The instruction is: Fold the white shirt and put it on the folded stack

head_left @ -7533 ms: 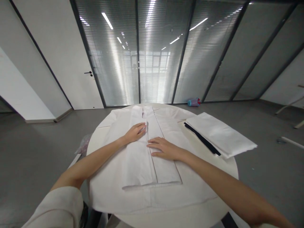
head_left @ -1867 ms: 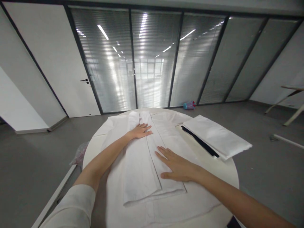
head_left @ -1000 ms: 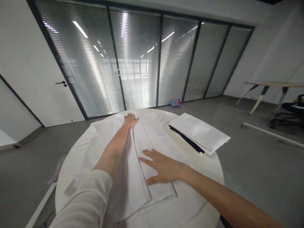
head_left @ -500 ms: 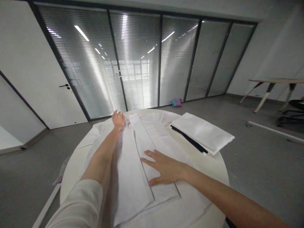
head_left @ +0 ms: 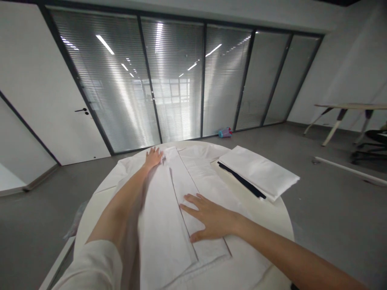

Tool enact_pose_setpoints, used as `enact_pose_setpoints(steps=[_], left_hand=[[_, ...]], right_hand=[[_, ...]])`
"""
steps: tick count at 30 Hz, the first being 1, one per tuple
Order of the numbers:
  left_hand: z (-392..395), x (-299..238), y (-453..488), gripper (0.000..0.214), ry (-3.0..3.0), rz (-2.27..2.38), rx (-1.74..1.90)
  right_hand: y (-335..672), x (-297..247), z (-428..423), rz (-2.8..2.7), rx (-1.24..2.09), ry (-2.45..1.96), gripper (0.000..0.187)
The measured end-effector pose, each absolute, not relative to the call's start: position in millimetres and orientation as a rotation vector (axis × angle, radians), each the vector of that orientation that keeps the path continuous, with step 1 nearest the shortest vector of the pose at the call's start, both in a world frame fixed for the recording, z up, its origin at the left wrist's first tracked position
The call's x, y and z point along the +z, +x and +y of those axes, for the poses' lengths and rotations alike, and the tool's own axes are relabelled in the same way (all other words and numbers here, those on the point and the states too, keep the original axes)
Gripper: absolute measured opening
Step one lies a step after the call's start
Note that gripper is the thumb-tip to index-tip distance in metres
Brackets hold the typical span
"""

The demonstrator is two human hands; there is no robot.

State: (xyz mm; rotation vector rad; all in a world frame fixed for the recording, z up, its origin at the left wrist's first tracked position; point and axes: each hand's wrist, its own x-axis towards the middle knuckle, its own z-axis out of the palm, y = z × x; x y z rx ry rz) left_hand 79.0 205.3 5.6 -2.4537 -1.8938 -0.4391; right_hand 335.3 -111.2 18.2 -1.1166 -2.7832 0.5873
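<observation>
Further up the white garment (head_left: 163, 241) than in the earlier frame, the left grip (head_left: 153, 157) now rests open at its far end, holding nothing. In the head view, the right grip (head_left: 213, 222) lies spread flat on the folded panel, also holding nothing. The garment covers much of the round white worktop (head_left: 279, 215), its folded sides meeting near the middle. A folded white cloth (head_left: 256, 173) with a dark edge lies just beside it, towards the right rim. Dragging either grip too hard could rumple the folds or shift them out of line, and a careless nudge could push the cloth over the rim.
</observation>
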Motion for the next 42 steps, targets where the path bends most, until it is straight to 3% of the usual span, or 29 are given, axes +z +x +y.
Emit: enact_pose_setpoints(steps=[6, 14, 20, 26, 35, 39, 42], left_hand=[[138.3, 20.0, 68.3, 0.047, -2.775, -1.54, -0.394], [30.5, 12.1, 70.4, 0.071, -3.055, -1.194, -0.327], [18.1, -1.1, 85.2, 0.077, -3.068, -1.151, -0.122], [-14.4, 9.9, 74.3, 0.072, -3.106, -1.096, -0.189], [-90.6, 5.6, 53.9, 0.103, -3.172, -0.911, -0.107], [-91.3, -1.4, 54.9, 0.104, -3.161, -0.921, -0.155], [-98.9, 9.1, 55.3, 0.102, -3.21, -0.839, -0.205]], right_hand=[[333.8, 22.1, -112.4, -2.8, 0.587, -1.137, 0.1], [331.4, 26.1, -114.0, -2.826, 0.555, -1.154, 0.098], [331.4, 25.4, -112.5, -2.848, 0.57, -1.163, 0.1], [329.3, 30.3, -113.1, -2.886, 0.58, -1.185, 0.098], [330.2, 20.3, -113.7, -2.84, 0.556, -1.135, 0.097], [332.2, 22.6, -113.0, -2.838, 0.571, -1.124, 0.098], [339.5, 33.2, -113.6, -2.796, 0.526, -1.092, 0.078]])
